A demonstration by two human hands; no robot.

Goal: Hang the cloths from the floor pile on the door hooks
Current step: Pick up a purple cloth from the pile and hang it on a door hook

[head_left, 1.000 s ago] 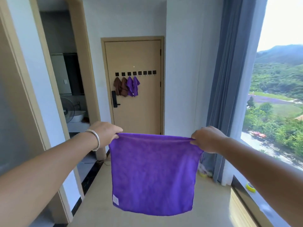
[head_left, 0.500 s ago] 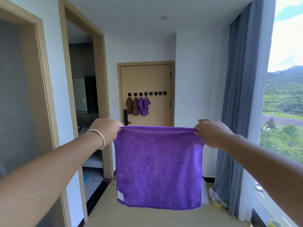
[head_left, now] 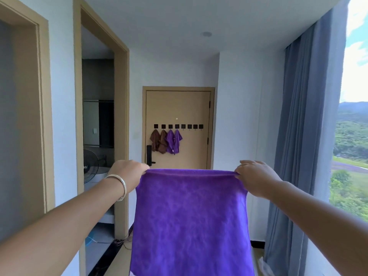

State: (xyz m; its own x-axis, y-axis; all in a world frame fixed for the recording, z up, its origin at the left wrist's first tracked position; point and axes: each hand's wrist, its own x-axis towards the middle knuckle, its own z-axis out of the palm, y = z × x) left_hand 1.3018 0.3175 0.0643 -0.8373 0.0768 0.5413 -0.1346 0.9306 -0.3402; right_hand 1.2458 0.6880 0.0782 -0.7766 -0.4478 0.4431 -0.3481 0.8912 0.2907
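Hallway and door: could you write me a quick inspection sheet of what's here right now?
Surface: beige door at the hallway's far end, shut, with a row of eight black hooks.
Job's things: purple cloth held spread out; two brown cloths and two hung purple cloths on the four leftmost hooks; four hooks free.
Clutter: fan in the side room.
Hands: left hand and right hand each pinch a top corner of the purple cloth.
Cables: a cord on the floor by the doorway.
Surroundings: grey curtain, window onto green hills.
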